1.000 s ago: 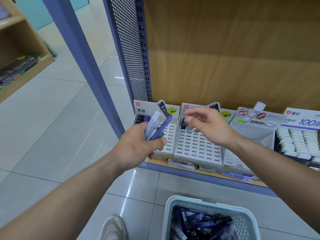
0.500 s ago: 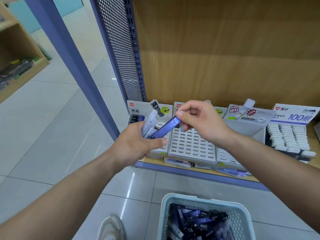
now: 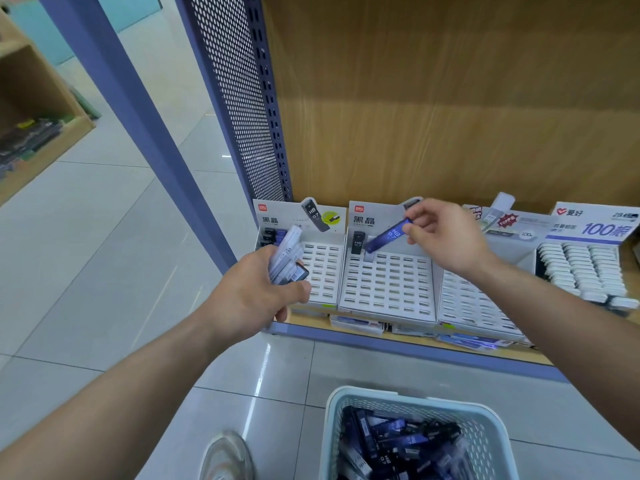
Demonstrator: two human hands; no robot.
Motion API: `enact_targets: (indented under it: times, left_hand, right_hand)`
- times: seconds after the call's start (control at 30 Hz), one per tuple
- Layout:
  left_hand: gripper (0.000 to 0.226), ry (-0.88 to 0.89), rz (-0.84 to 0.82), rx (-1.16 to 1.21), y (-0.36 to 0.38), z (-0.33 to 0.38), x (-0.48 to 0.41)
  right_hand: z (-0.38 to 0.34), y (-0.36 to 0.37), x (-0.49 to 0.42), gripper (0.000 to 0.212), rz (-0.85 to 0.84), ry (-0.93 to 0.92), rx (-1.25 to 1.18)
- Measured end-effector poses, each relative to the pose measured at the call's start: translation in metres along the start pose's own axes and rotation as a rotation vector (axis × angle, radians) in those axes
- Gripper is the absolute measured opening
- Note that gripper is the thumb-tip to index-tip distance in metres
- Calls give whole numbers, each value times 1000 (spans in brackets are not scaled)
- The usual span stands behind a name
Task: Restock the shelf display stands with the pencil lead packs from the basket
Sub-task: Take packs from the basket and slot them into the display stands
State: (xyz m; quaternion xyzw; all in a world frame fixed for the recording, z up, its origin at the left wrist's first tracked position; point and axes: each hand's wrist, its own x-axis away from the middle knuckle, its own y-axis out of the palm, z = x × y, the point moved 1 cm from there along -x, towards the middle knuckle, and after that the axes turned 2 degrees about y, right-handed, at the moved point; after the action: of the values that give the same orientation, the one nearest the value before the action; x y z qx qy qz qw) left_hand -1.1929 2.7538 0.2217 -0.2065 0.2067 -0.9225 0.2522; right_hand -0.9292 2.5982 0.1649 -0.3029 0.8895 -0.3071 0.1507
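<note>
Pinching a blue pencil lead pack (image 3: 388, 234) at its right end, the right hand (image 3: 446, 237) holds it tilted over the far-left slots of the middle display stand (image 3: 388, 292). The left hand (image 3: 252, 296), grip closed round a bundle of packs (image 3: 287, 261), hovers before the left display stand (image 3: 323, 271). The basket (image 3: 450, 403), holding more packs, sits near on the floor (image 3: 104, 271).

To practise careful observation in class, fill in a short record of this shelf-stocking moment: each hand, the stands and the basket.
Left hand: grips a bundle of lead packs in front of the left stand
Right hand: pinches one blue pack, tilted, over the middle stand
Middle stand: one black pack in the top-left slot, most slots empty
Basket: on the floor, holding more packs
</note>
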Motion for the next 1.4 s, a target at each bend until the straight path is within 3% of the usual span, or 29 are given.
enact_targets:
  times: [0.1,0.43,0.77,1.0,1.4]
  left_hand:
    - [18,13,-11,-7,-2,-3,1]
    - [14,44,-21,-23,-6,-7,1]
    - [16,42,-26,-5,-8,-10,1]
    - [15,54,-28,7,-8,-10,3]
    - [18,72,-6,-12,-5,-6,2]
  right_hand:
    - [17,0,-7,8,20,-28,144]
    - [43,30,-16,7,-43,-45,295]
    - [44,31,-16,5,-109,-87,335]
    - [39,41,-17,10,35,-219,331]
    - [39,39,-13,18,4,-248,412]
